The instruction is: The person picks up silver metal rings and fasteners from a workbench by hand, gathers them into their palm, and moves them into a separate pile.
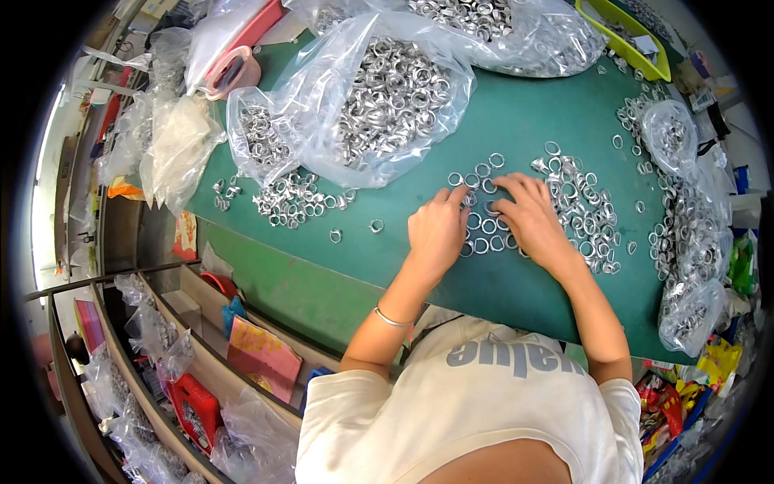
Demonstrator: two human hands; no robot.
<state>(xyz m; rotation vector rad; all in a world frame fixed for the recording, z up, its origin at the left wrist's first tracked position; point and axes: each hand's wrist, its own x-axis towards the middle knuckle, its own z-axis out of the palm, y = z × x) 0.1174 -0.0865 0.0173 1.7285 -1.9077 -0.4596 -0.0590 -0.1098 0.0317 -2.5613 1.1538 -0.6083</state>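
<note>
Between my hands, several silver metal rings [481,245] lie flat on the green tabletop in short, close rows. My left hand [436,228] rests at their left side, its bent fingertips against the outer rings. From the right, my right hand [533,216] reaches over the group with fingers apart, fingertips down among the rings; the palm hides some of them. Just right of that hand spreads a loose heap of similar rings [592,211]. Another small pile of rings [289,200] lies to the left, with a single ring [376,226] apart from it.
Large clear plastic bags of rings [395,97] stand at the back. A yellow-green tray [657,60] is at the back right. More rings and bags [693,218] line the right edge. A pink container [234,74] stands back left; shelf compartments [185,310] sit below the table's left edge.
</note>
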